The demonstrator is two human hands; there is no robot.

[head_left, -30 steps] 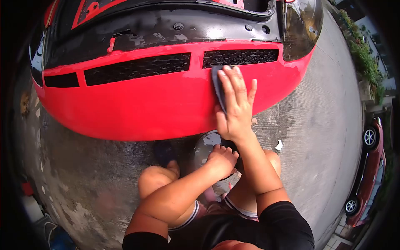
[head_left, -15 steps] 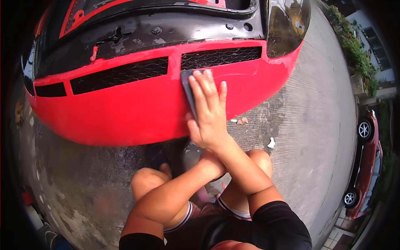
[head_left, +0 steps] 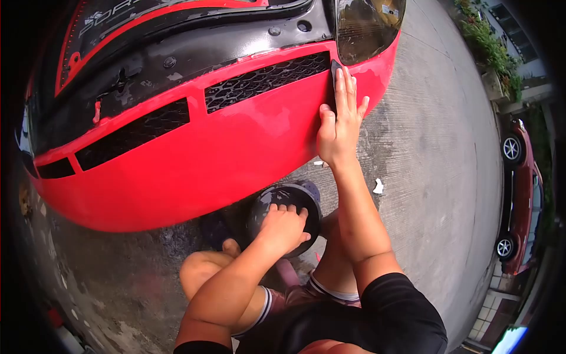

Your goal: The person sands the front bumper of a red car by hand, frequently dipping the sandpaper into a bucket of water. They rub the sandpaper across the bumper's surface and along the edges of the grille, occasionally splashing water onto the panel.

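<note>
A red car bumper [head_left: 194, 165] with black mesh grilles [head_left: 268, 81] fills the upper left. Against its right part, just below the headlight [head_left: 368, 29], my right hand [head_left: 345, 121] lies on a dark flat pad [head_left: 335, 72] and presses it to the red surface. The pad's lower part is hidden behind the fingers. My left hand [head_left: 284, 227] is over the dark round bucket [head_left: 259, 206], fingers spread apart, with nothing visible in it. The palm side of this hand cannot be seen.
Ridged concrete ground [head_left: 436, 147] lies right of the bumper, with a white scrap [head_left: 378, 186] on it. My knees are on both sides below the bucket. A dark red car [head_left: 522, 200] stands at the far right, below green plants [head_left: 486, 44].
My right hand and the pad have moved right along the bumper, towards the headlight. My left hand, earlier beneath the right forearm, now shows over the bucket. The view has shifted.
</note>
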